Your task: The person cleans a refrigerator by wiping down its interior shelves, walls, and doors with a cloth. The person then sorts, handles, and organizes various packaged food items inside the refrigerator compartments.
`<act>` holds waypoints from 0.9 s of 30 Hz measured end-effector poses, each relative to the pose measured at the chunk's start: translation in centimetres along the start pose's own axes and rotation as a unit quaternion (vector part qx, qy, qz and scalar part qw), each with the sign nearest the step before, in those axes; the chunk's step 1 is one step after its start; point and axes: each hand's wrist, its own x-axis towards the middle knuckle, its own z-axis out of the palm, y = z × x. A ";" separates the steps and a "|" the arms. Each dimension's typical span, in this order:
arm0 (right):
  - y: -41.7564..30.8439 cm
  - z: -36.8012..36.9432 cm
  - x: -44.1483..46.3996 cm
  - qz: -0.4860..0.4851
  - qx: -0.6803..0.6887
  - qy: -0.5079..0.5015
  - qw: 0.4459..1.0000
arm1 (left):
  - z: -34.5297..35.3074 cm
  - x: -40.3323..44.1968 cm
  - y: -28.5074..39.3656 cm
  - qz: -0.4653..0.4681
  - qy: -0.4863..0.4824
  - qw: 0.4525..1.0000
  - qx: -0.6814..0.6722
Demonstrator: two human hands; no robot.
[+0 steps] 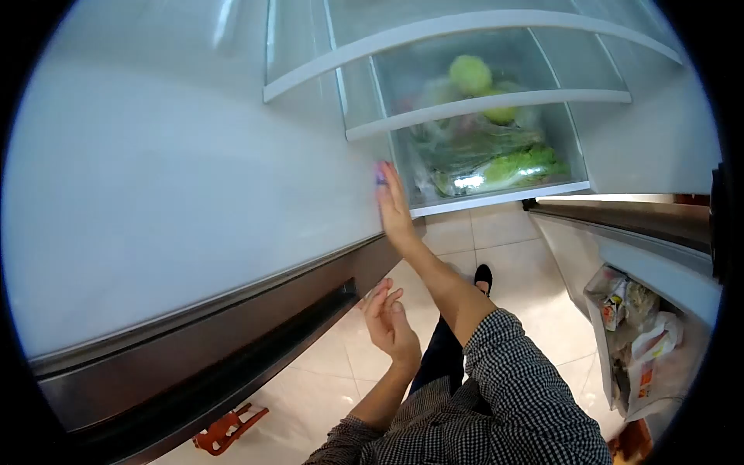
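Observation:
My right hand reaches up to the white panel beside the fridge's glass shelves, fingers stretched along its edge. A small purple-blue patch shows by its fingertips; I cannot make out what it is. Below it, my left hand is raised near the dark brown edge of the panel. Its fingers are loosely bent and apart, with nothing visible in them. Right of my right hand, a clear drawer holds bagged leafy greens and round green produce.
Glass shelves with white front rims sit above the drawer. On the right, an open fridge door carries a bin of bagged packages. A reddish-brown wooden object stands on the tiled floor at lower left.

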 end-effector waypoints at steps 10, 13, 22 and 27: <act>-22.4 2.3 1.2 -0.164 0.057 -0.101 0.980 | 2.6 7.4 15.6 0.309 -0.065 0.940 -0.131; -33.8 4.2 3.1 -0.312 0.084 -0.127 0.938 | 0.6 7.9 21.0 0.358 -0.015 0.924 -0.134; -51.4 8.7 3.6 -0.628 0.050 -0.052 0.775 | -3.5 8.2 26.7 0.425 0.023 0.893 -0.150; -35.1 4.6 -0.1 -0.653 -0.173 -0.016 0.737 | -4.3 8.4 27.6 0.420 0.010 0.893 -0.163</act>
